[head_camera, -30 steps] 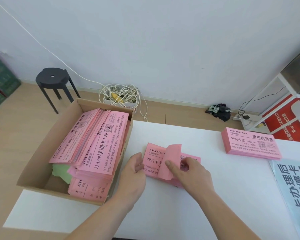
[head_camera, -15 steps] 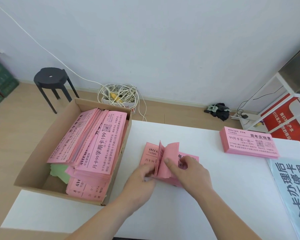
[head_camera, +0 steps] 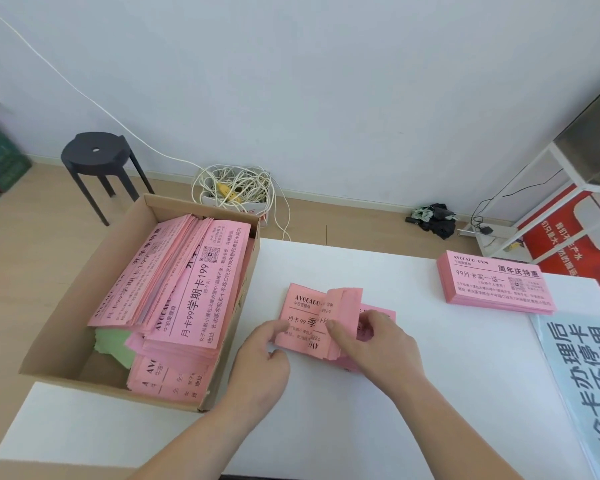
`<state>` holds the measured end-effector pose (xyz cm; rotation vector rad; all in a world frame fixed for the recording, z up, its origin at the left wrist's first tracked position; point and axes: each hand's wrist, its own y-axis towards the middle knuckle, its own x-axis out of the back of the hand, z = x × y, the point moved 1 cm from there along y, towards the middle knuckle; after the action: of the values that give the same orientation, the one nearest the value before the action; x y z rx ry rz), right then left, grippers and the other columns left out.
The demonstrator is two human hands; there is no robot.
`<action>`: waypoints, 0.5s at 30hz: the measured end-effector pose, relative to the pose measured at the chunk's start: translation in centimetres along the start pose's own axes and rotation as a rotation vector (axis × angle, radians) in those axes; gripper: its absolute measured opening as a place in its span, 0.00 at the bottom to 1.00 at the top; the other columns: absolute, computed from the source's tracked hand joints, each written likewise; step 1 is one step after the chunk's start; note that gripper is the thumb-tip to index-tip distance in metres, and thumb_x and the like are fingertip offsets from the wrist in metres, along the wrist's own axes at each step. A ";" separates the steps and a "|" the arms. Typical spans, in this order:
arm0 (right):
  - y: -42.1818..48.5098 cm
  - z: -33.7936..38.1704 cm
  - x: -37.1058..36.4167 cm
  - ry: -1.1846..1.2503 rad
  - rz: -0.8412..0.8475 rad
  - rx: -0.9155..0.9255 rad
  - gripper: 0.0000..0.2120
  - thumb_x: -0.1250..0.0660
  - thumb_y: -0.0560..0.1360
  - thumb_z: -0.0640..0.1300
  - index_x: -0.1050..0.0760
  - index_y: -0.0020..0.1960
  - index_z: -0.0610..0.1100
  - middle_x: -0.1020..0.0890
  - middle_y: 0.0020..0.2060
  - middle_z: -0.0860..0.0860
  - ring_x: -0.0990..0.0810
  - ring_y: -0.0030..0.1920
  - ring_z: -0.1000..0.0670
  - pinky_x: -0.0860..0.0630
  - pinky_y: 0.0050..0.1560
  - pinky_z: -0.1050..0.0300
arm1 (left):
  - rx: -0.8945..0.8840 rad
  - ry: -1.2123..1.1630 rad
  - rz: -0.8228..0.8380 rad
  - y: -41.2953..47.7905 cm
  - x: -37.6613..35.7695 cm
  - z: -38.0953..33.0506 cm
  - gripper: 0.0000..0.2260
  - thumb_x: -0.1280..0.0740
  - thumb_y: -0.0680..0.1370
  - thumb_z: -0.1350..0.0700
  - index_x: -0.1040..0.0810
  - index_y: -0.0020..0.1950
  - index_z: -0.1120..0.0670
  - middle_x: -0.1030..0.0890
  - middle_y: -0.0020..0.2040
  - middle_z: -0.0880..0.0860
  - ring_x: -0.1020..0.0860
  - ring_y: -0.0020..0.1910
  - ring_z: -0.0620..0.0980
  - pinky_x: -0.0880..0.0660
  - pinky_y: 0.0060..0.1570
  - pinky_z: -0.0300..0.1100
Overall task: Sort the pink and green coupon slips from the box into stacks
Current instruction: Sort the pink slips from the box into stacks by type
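A small pile of pink slips [head_camera: 300, 308] lies on the white table [head_camera: 447, 393] in front of me. My right hand [head_camera: 381, 344] pinches a few slips [head_camera: 345, 306] folded up from the pile's right half, thumb on their face. My left hand [head_camera: 262, 362] holds the pile's near left corner between thumb and fingers. A cardboard box [head_camera: 59, 313] at the table's left edge holds leaning bundles of pink slips [head_camera: 191, 285], with green slips [head_camera: 113, 344] showing underneath. A squared pink stack [head_camera: 496, 284] sits at the far right of the table.
A pale blue poster [head_camera: 589, 382] with large dark characters covers the table's right edge. On the floor behind stand a black stool [head_camera: 97, 157], a tangle of white cable [head_camera: 236, 188], a white shelf frame [head_camera: 548, 188] and a red sign [head_camera: 568, 237].
My left hand has slid right onto the pile's near left corner. My right hand has lifted more slips up from the pile's right half, baring more of the printed slip beneath.
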<state>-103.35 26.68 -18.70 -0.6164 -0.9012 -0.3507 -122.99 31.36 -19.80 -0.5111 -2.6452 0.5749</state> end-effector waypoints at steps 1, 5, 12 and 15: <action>0.0 0.0 0.3 0.006 0.005 -0.007 0.25 0.37 0.68 0.77 0.25 0.48 0.56 0.20 0.46 0.64 0.21 0.46 0.61 0.28 0.43 0.61 | -0.001 -0.016 -0.007 0.1 0.1 -0.3 0.22 0.40 0.80 0.67 0.24 0.65 0.43 0.22 0.61 0.37 0.23 0.58 0.36 0.30 0.52 0.25; 0.3 -0.1 1.2 0.045 0.037 -0.028 0.26 0.35 0.68 0.77 0.24 0.49 0.55 0.19 0.43 0.64 0.21 0.46 0.62 0.27 0.45 0.61 | 0.007 -0.113 0.014 0.7 -0.6 -1.1 0.19 0.40 0.82 0.66 0.22 0.66 0.47 0.20 0.61 0.40 0.23 0.60 0.34 0.31 0.52 0.25; 0.3 -0.1 0.8 0.045 0.020 -0.026 0.27 0.36 0.67 0.78 0.24 0.48 0.55 0.19 0.42 0.63 0.20 0.46 0.60 0.23 0.49 0.59 | 0.034 -0.161 0.024 1.0 -0.5 -1.6 0.16 0.39 0.82 0.65 0.21 0.63 0.48 0.17 0.57 0.45 0.17 0.53 0.42 0.20 0.55 0.41; 0.2 0.0 0.7 0.041 0.012 -0.019 0.27 0.36 0.67 0.78 0.24 0.48 0.55 0.19 0.42 0.63 0.20 0.45 0.60 0.23 0.48 0.59 | 0.037 -0.152 0.005 1.1 0.3 -1.5 0.15 0.40 0.83 0.67 0.20 0.61 0.51 0.15 0.53 0.49 0.16 0.47 0.42 0.19 0.49 0.39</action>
<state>-102.81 26.80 -18.22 -0.6301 -0.8558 -0.3603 -122.32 32.93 -18.90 -0.4804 -2.7710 0.6887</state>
